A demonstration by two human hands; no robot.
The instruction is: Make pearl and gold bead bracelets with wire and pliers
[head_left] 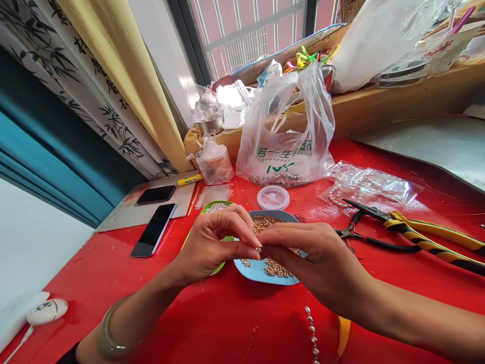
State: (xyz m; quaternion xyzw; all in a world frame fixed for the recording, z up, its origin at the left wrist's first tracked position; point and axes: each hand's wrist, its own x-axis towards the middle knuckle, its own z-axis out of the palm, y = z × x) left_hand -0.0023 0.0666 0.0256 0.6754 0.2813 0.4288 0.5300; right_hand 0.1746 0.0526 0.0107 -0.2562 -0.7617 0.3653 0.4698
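My left hand and my right hand meet above a blue tray. Between the fingertips of my left hand sits a small shiny bead. The fingers of my right hand are pinched right beside it; what they hold is hidden. Small gold beads lie in the blue tray, partly covered by my hands. Behind my left hand is a green tray with whitish beads. Below my right hand a pearl bead strand runs down out of view.
Black-handled pliers and yellow-and-black pliers lie at the right. Two phones rest at the left. A round clear lid, a plastic carrier bag and a bag of bead strands stand behind. A thin chain lies in front.
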